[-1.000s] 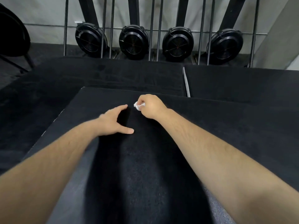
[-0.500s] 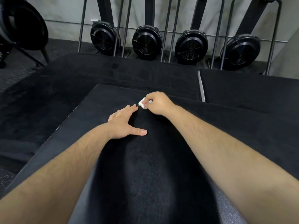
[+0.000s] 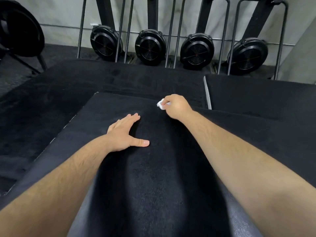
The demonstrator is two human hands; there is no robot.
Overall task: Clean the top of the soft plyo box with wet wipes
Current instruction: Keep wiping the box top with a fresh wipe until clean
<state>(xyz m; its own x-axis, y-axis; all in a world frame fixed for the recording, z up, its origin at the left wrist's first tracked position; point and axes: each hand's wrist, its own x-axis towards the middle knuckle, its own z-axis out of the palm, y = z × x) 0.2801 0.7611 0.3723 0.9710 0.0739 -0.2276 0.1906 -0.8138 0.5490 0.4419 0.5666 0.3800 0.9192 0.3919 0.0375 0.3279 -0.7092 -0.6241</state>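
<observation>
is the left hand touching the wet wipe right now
Apart. The head view shows bare black plyo box top between the left hand, resting flat, and the wet wipe pinched in the right hand near the far edge.

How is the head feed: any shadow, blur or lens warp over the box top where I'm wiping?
Head view: a dark shadow runs down the box top between the arms, starting by the left hand. Head view: wide-angle warp swells the forearms at the lower corners and splays the uprights. Head view: the wipe in the right hand is bright and slightly soft, with no glare.
</observation>
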